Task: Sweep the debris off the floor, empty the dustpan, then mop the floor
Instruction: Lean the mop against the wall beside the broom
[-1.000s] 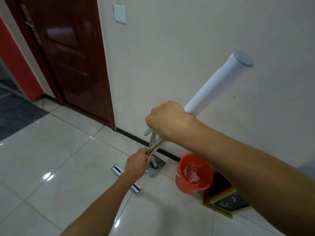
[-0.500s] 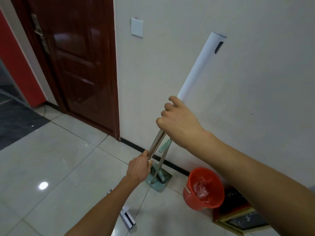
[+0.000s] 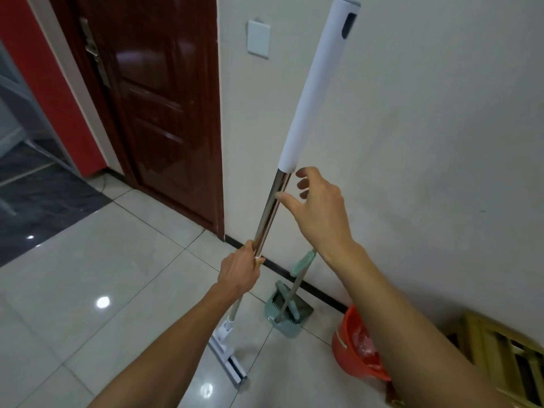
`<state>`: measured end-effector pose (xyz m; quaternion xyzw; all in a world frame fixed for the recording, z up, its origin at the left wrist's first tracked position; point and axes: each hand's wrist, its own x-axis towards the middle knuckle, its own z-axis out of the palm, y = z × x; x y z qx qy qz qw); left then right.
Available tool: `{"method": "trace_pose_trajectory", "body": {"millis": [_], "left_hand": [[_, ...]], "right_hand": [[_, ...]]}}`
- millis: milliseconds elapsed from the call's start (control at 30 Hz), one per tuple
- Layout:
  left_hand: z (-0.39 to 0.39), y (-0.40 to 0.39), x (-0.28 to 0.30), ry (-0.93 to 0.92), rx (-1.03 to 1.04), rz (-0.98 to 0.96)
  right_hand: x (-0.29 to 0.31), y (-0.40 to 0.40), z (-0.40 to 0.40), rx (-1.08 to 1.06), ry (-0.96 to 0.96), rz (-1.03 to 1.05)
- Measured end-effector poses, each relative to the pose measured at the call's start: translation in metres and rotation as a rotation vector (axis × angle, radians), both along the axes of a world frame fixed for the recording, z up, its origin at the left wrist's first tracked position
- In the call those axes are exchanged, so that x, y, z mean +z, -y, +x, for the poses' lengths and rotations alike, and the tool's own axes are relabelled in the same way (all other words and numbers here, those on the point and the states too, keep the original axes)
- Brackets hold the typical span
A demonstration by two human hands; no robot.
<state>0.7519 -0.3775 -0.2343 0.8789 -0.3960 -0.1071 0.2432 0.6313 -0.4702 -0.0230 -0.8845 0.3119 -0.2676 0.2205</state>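
Note:
A mop with a white upper grip and a shiny metal shaft stands nearly upright in front of me. Its flat white head rests on the tiled floor. My left hand is closed around the metal shaft low down. Just right of the shaft, below the white grip, my right hand is spread open, thumb tip near the metal, gripping nothing. A green dustpan with a green-handled broom standing in it leans by the wall.
An orange bucket with a clear plastic liner sits on the floor at the right, beside a yellowish wooden crate. A dark red door is at the left, a white switch plate on the wall.
The mop has swung from tilted to nearly upright and its head has come closer to me. My right hand has let go of the shaft and opened; my left hand still holds it.

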Motion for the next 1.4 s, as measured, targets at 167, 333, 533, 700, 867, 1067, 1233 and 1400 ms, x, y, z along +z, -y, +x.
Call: {"method": "trace_pose_trajectory", "body": {"millis": [167,333,533,700,867,1067,1233,1400], "left_hand": [[0.017,0.034,0.012,0.008,0.051,0.025],[0.037,0.066,0.015,0.023,0.092,0.031],[0.081,0.108,0.004,0.023,0.07,0.068],[0.132,0.14,-0.027,-0.009,0.028,0.072],[0.185,0.173,-0.054,-0.035,-0.062,0.074],[0.223,0.216,-0.067,-0.09,-0.166,0.087],[0.241,0.255,-0.075,-0.114,-0.192,0.088],[0.25,0.275,-0.075,-0.041,-0.184,0.064]], "right_hand": [[-0.013,0.029,0.04,0.145,0.204,0.388],[-0.015,0.065,0.069,0.158,0.306,0.366],[-0.03,0.105,0.11,0.176,0.325,0.414],[-0.057,0.131,0.161,0.148,0.312,0.437],[-0.077,0.156,0.216,0.063,0.276,0.471],[-0.084,0.188,0.251,-0.033,0.268,0.432],[-0.091,0.221,0.268,-0.113,0.235,0.435],[-0.088,0.246,0.278,-0.102,0.261,0.425]]}}
